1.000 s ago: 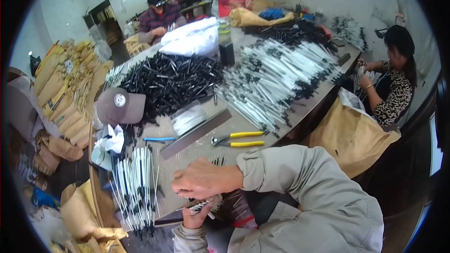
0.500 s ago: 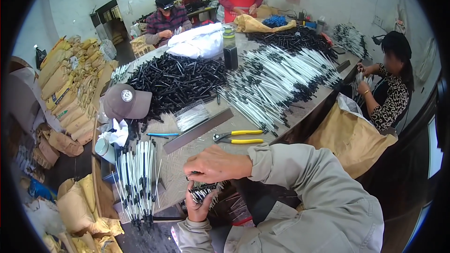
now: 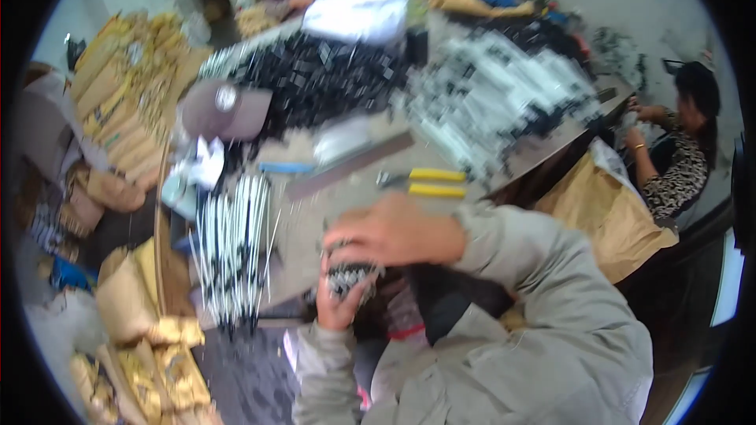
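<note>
My left hand point(image 3: 337, 308) is closed around a bundle of thin white rods with black ends point(image 3: 352, 277), above the near table edge. Curled over the far side of that bundle is my right hand point(image 3: 398, 230), its fingers pressed against it; motion blur softens their tips. Just beyond my right hand lie pliers with yellow handles point(image 3: 437, 182). To the left, a stack of white rods with black fittings point(image 3: 236, 240) rests at the table's corner. A flat metal bar point(image 3: 350, 164), a blue pen-like stick point(image 3: 286, 167) and a clear packet of white pieces point(image 3: 341, 142) lie farther in.
A black heap of small parts point(image 3: 315, 71) and a broad pile of white rods point(image 3: 504, 86) cover much of the table point(image 3: 315, 220). A grey cap point(image 3: 236, 114) sits at left. Co-workers sit or stand around, one on the right beside a tan sack point(image 3: 602, 212). Sacks point(image 3: 130, 110) fill the left.
The whole view has shifted and blurred, with the table appearing higher. My right fingers have come down around the bundle, which is now tipped more end-on; my left hand still holds it.
</note>
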